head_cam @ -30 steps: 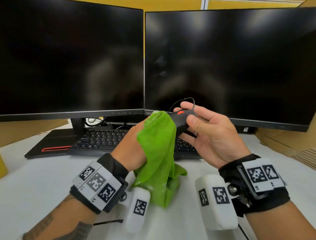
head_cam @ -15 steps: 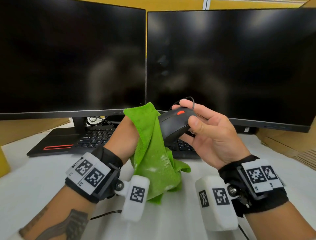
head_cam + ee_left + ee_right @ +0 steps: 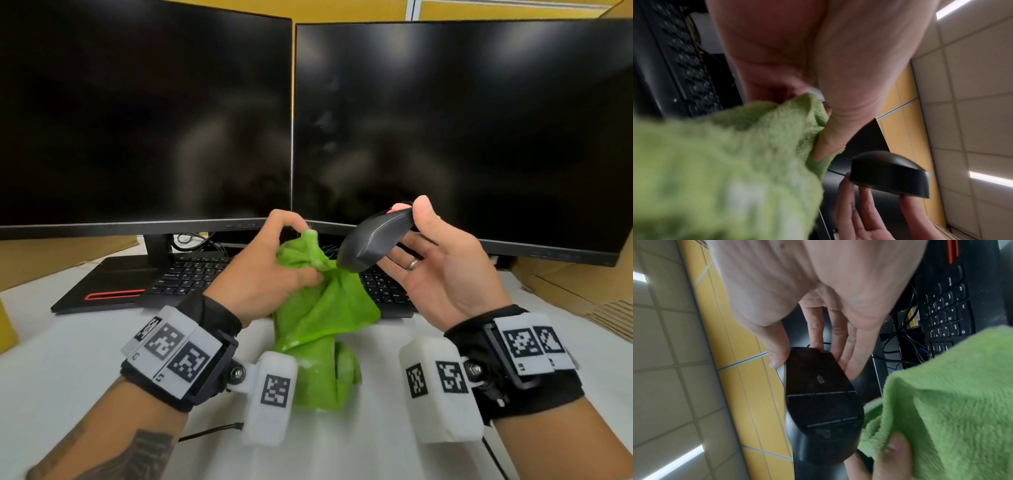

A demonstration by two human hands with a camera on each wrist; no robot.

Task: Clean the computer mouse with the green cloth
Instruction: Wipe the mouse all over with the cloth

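Observation:
My right hand (image 3: 442, 260) holds a black wired mouse (image 3: 373, 241) in the air, thumb on one side and fingertips on the other, its rear end tilted down to the left. The mouse (image 3: 822, 404) shows its flat underside in the right wrist view, and the mouse (image 3: 890, 174) appears side-on in the left wrist view. My left hand (image 3: 270, 270) grips a bunched green cloth (image 3: 322, 308) just left of the mouse's rear; the cloth's lower part hangs to the white table. The green cloth (image 3: 725, 170) fills the lower left of the left wrist view, and the cloth (image 3: 947, 402) lies beside the mouse.
Two dark monitors (image 3: 445, 130) stand side by side behind my hands. A black keyboard (image 3: 191, 274) with a red-striped edge lies under them on the white table (image 3: 61, 370). Cables (image 3: 191, 240) run behind the keyboard. Cardboard (image 3: 575, 284) sits at the right.
The cloth came off the top of the mouse and my left hand regathered it lower and to the left. My right hand rolled the mouse, so its red wheel turned away.

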